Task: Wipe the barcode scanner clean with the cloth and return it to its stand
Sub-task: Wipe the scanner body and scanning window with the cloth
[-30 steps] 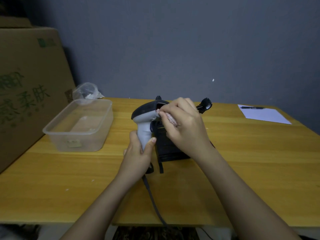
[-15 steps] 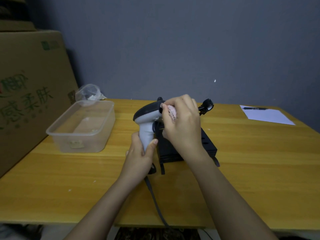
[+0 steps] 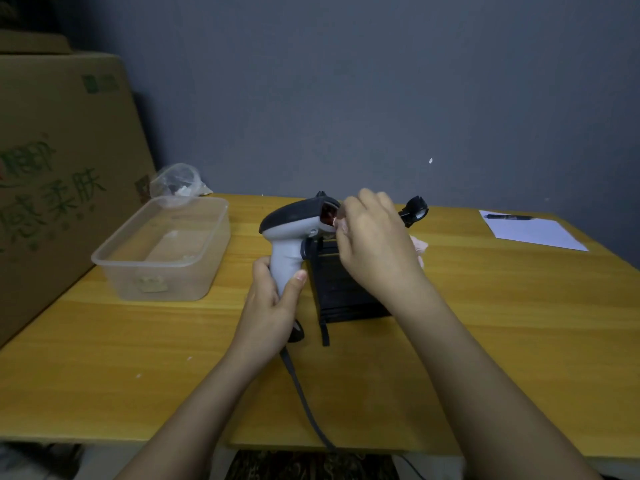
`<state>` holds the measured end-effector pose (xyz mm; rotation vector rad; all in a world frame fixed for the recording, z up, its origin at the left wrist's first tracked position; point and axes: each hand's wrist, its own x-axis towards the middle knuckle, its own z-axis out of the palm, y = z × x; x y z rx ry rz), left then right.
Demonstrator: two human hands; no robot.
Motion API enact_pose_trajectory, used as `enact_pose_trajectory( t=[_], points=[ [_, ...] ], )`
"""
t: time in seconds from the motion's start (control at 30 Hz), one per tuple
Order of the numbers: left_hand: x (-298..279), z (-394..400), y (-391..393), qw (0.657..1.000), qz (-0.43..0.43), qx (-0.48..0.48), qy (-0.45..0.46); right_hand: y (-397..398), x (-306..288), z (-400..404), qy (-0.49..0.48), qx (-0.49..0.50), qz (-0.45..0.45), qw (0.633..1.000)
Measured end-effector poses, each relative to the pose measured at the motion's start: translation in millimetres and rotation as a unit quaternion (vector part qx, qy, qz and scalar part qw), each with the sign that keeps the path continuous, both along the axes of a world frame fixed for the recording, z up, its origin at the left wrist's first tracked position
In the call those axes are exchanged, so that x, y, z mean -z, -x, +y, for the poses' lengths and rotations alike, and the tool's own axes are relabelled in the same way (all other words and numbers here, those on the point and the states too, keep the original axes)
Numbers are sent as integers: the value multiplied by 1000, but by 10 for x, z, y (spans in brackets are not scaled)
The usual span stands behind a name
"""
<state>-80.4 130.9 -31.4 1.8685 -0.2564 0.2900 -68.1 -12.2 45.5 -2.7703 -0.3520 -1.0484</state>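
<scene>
A grey and black barcode scanner [image 3: 294,223] stands upright above the wooden table [image 3: 502,323], its red window facing right. My left hand [image 3: 272,303] grips its handle from below. My right hand [image 3: 372,244] is closed around a pale pink cloth [image 3: 419,247], with the fingertips at the scanner's window; most of the cloth is hidden behind the hand. The black stand [image 3: 341,289] sits on the table right behind the scanner, its ring-shaped holder [image 3: 415,209] poking out past my right hand. The scanner's grey cable [image 3: 304,403] runs down off the front edge.
A clear plastic box [image 3: 162,247] stands at the left with a crumpled plastic bag [image 3: 176,183] behind it. A big cardboard carton [image 3: 52,168] leans at the far left. A white sheet [image 3: 533,233] with a pen [image 3: 509,217] lies at the back right.
My right hand has slid to the right off the scanner's head, uncovering the red window. The pink cloth now shows behind the hand's right side. The left hand keeps its hold.
</scene>
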Motion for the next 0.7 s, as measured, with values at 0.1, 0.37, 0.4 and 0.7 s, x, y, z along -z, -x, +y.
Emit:
enact_pose_trajectory(
  t=[0.1,0.37,0.4,0.7],
  points=[
    [53,6,-26,1000,10,-3,-14,37,-16,-74,-45,-44,25,998],
    [94,-69,-57,998,55,-20,1,108,48,-83,-479,-166,80,858],
    [81,-73,-58,998,59,-21,13,98,77,-123,-522,-161,81,834],
    [-12,95,-67,991,108,-46,65,34,247,-269,-558,-148,174,798]
  ],
)
